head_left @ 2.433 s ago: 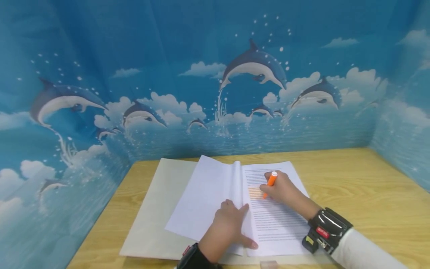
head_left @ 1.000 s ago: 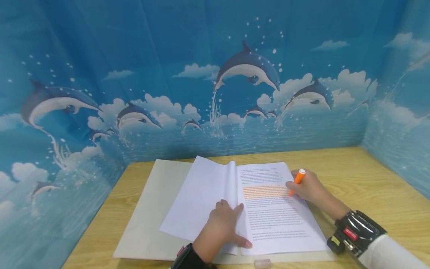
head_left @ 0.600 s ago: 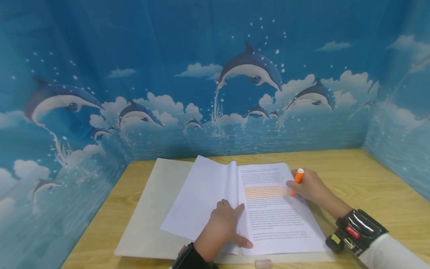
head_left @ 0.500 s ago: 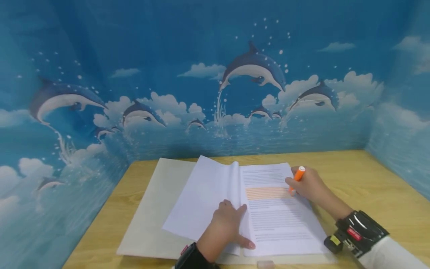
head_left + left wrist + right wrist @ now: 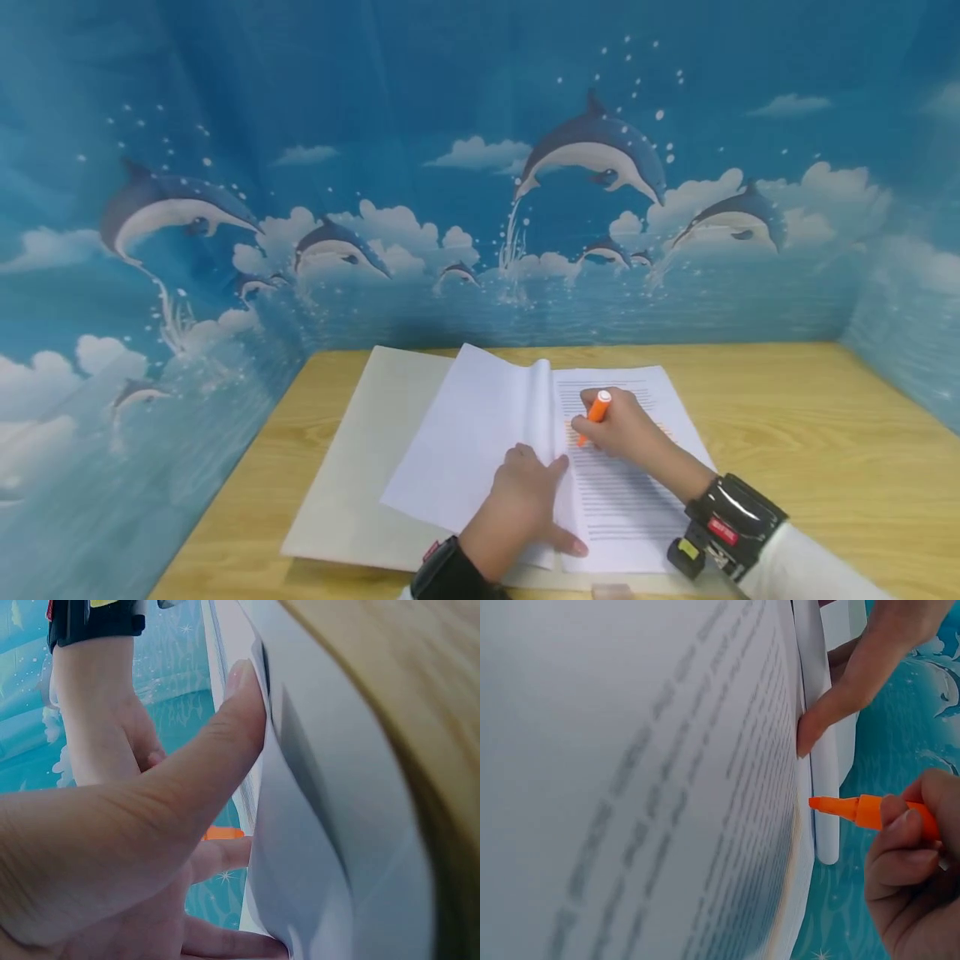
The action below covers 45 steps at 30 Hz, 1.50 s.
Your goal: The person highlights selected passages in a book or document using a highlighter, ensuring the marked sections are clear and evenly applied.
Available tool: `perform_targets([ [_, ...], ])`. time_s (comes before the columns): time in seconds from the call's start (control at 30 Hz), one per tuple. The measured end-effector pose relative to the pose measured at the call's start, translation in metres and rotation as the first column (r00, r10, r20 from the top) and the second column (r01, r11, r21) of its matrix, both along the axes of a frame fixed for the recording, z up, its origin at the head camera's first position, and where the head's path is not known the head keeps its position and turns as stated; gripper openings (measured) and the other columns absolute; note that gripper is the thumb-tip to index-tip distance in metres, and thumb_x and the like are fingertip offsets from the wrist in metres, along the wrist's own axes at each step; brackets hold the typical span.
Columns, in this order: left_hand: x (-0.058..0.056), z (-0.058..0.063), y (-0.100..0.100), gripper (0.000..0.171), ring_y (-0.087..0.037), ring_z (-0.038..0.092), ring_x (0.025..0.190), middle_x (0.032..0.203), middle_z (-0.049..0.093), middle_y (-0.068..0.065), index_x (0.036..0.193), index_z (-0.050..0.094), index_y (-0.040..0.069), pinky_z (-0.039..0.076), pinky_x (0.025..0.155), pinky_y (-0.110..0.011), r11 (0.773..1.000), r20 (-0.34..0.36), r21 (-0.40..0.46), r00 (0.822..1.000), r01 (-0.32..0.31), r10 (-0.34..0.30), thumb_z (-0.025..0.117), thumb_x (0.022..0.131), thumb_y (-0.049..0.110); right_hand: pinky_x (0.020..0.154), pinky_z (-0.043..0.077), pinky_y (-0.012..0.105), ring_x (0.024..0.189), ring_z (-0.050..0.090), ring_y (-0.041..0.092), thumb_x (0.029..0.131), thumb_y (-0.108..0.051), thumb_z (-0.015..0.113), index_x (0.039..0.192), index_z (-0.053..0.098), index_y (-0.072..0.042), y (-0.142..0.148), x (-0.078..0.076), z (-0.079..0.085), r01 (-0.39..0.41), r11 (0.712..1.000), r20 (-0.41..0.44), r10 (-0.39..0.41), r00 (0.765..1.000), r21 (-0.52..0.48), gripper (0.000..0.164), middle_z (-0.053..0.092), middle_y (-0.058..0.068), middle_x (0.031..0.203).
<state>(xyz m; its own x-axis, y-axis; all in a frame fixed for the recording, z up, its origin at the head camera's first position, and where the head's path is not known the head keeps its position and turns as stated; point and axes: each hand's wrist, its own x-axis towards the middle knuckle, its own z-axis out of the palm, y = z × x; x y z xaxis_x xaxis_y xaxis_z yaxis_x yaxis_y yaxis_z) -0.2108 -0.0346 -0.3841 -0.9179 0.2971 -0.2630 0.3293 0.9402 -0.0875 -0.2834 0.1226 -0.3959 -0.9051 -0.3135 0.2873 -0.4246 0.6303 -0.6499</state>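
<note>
In the head view my right hand (image 5: 626, 429) pinches an orange highlighter (image 5: 598, 408), its white end up and its tip down at the left side of a printed page (image 5: 630, 525). Orange-marked lines (image 5: 663, 431) show partly behind that hand. The right wrist view has the highlighter tip (image 5: 826, 804) close to the paper; contact cannot be told. My left hand (image 5: 525, 500) presses with spread fingers near the fold, over a turned blank sheet (image 5: 465, 433) and the printed page. Its thumb (image 5: 214, 765) lies against the paper in the left wrist view.
Under the sheets lies a pale open cover (image 5: 352, 492) on the wooden table (image 5: 810, 433). A small translucent block (image 5: 611, 592) sits at its front edge. A blue dolphin-print curtain (image 5: 420, 108) stands behind and at both sides.
My right hand first drew the highlighter rightward, leaving an orange band across the lines. It has since come back left with it. The left hand has kept its place on the paper.
</note>
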Motion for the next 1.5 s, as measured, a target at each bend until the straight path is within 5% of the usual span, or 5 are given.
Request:
perform_targets([
  [0.3,0.001,0.001,0.009,0.111,-0.024,0.049,0.1,0.113,0.057,-0.017,0.139,0.04,0.032,0.051,0.077,-0.028,0.997,-0.069,-0.071,0.997,0.037,-0.042,0.062,0.043,0.083,0.034,0.032,0.02,0.032,0.04,0.004,0.072,-0.003,0.063,0.055,0.036,-0.01,0.001,0.0,-0.003,0.013,0.999,-0.017,-0.014,1.0,-0.03,0.032,0.042,-0.007,0.04],
  [0.57,0.0,0.002,0.011,0.113,-0.023,0.049,0.098,0.113,0.057,-0.016,0.141,0.038,0.033,0.051,0.074,-0.028,0.996,-0.065,-0.088,0.997,0.031,-0.037,0.061,0.042,0.084,0.035,0.028,0.019,0.031,0.038,0.006,0.072,0.001,0.061,0.057,0.03,-0.009,0.004,-0.001,-0.005,0.03,0.996,0.062,-0.025,0.998,-0.079,0.036,0.037,-0.005,0.041],
  [1.17,0.0,0.003,0.005,0.112,-0.026,0.049,0.104,0.119,0.054,-0.018,0.14,0.04,0.031,0.051,0.086,-0.033,1.0,0.012,0.02,1.0,-0.021,0.021,0.068,0.042,0.077,0.032,0.027,0.018,0.03,0.039,0.009,0.073,-0.001,0.062,0.059,0.027,-0.013,0.016,-0.003,-0.007,0.104,0.993,0.145,-0.095,0.985,-0.054,0.04,0.035,-0.006,0.041],
  [1.5,-0.001,-0.001,0.001,0.113,-0.027,0.049,0.106,0.122,0.053,-0.02,0.14,0.04,0.03,0.051,0.087,-0.035,0.998,0.034,0.039,0.999,-0.04,0.039,0.069,0.042,0.077,0.035,0.03,0.019,0.033,0.041,0.009,0.071,-0.002,0.064,0.058,0.029,-0.013,0.025,-0.003,-0.01,0.11,0.994,0.077,-0.11,0.991,0.006,0.039,0.035,-0.006,0.043],
])
